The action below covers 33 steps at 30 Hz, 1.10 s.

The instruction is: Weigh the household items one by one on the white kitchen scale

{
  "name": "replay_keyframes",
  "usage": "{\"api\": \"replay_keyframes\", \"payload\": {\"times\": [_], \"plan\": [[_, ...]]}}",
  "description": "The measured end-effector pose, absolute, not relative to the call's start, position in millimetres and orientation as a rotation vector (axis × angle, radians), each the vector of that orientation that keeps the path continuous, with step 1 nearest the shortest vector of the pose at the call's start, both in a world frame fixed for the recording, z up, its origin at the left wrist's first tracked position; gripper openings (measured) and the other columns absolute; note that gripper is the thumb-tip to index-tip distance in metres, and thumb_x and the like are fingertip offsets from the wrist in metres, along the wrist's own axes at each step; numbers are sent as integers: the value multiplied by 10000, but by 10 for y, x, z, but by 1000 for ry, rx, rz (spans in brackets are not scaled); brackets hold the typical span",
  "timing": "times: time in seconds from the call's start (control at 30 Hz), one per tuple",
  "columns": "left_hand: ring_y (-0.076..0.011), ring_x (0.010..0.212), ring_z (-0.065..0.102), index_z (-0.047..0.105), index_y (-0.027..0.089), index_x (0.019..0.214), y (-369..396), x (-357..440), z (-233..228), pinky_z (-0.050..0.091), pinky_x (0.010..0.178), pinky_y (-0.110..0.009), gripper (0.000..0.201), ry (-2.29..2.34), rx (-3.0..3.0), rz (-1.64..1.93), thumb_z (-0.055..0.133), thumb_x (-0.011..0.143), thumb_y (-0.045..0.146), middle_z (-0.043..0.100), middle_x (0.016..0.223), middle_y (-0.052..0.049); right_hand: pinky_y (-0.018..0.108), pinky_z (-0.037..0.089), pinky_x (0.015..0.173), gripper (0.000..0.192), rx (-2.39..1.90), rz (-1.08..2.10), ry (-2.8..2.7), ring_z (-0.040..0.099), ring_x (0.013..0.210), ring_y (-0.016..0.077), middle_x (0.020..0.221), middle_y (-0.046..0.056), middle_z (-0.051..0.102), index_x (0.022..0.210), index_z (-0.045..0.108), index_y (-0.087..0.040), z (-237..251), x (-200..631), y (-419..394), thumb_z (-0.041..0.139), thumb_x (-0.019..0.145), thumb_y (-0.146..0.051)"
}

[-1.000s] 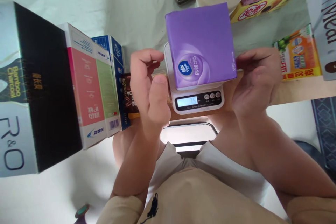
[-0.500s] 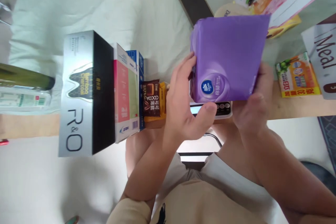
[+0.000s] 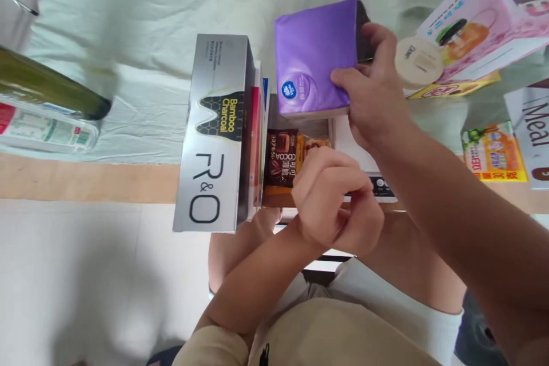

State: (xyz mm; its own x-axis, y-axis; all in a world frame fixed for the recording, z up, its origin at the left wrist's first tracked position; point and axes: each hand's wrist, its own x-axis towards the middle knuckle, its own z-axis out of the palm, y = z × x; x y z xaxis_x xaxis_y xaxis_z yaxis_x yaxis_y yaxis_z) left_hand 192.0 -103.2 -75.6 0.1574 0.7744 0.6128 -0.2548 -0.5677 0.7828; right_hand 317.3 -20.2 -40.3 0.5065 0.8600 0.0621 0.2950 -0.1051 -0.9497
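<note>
Right hand: the right hand [image 3: 369, 91] pinches the purple tissue pack [image 3: 315, 57] by its right edge, thumb on the printed face and fingers behind, and holds it up clear of everything below.
Left hand: the left hand [image 3: 332, 197] is curled into a loose fist with the fingers pressed together, gripping nothing, in front of the near edge of the scale.
Purple tissue pack: in the air just right of the row of boxes, above the cocoa packet and to the left of the scale's plate, its round blue logo at the lower left corner.
Scale: a white kitchen scale [image 3: 349, 146] sits on the wooden surface [image 3: 86, 180]; the wrist hides most of it, and only part of the plate and some buttons show.
Cocoa packet: a brown cocoa packet [image 3: 282, 157] stands between the boxes and the left hand, with an orange packet [image 3: 309, 144] just beside it.
Boxes: a silver Bamboo Charcoal box [image 3: 214, 137] stands at the left, thinner boxes pressed against its right side.
Far right: a round cream jar [image 3: 418, 62] and a pink box [image 3: 484, 17] lie on the pale cloth [image 3: 150, 23].
</note>
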Motion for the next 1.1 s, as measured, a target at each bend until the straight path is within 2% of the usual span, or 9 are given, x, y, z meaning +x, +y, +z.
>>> {"api": "replay_keyframes", "payload": {"times": [0.1,0.2,0.33,0.53,0.63,0.73,0.87,0.97,1.1], "plan": [[-142,615,579,540,253,851,-982,1884,-511,470,523,-343,162,479,1552,1880,520,861,93,587,735,15,457,562,1010,612,-1833,687,-1021,620,884,106,1037,-12,640,1441,391,-227,-444,3162,-71,631,880,-190],[-125,584,578,518,239,780,-912,1899,-370,469,483,-313,200,574,1559,1941,502,783,40,544,686,20,616,432,1170,537,-1985,595,-1328,624,1066,198,1114,24,674,1305,592,-226,-321,3231,-77,784,806,-275],[-107,537,564,511,240,764,-872,1924,-365,472,455,-287,190,566,1509,2040,487,757,52,540,645,28,672,406,1149,560,-2130,504,-1485,613,1085,243,1185,83,676,1325,632,-215,-187,3363,9,807,799,-300],[-146,620,644,513,266,820,-910,1870,-413,512,529,-324,167,591,1612,1899,494,853,104,626,717,21,511,467,1083,630,-2160,563,-1579,594,931,126,1229,41,696,1368,602,-238,-235,3400,99,833,784,-273],[-141,631,628,522,250,825,-921,1859,-418,501,553,-317,178,560,1623,1909,511,832,72,613,706,19,457,464,1083,671,-2230,607,-1602,622,987,123,1299,48,678,1426,547,-212,-190,3311,63,812,819,-319],[-135,622,576,518,239,822,-953,1899,-422,467,571,-316,170,590,1602,1894,483,843,74,583,708,13,465,470,1109,671,-2262,621,-1580,635,997,130,1292,42,677,1420,557,-210,-90,3206,32,828,812,-297],[-119,638,548,507,229,819,-991,1961,-429,458,609,-293,164,642,1595,1850,471,866,75,568,731,17,464,563,1003,506,-2149,517,-1364,632,824,111,1218,61,701,1289,659,-220,6,3160,-227,823,811,-244],[-117,676,573,528,220,849,-975,1973,-435,464,612,-272,175,550,1625,1834,503,813,51,590,750,20,366,598,919,361,-1721,440,-1244,716,952,140,1204,45,725,1188,691,-252,-66,3227,-724,719,832,-197],[-128,767,631,559,201,886,-960,1977,-458,515,689,-267,288,444,1697,1641,413,822,-38,655,816,-7,300,591,738,238,-1433,380,-938,728,749,106,984,-8,747,1035,709,-234,-262,3334,-1402,663,805,-192]]}}
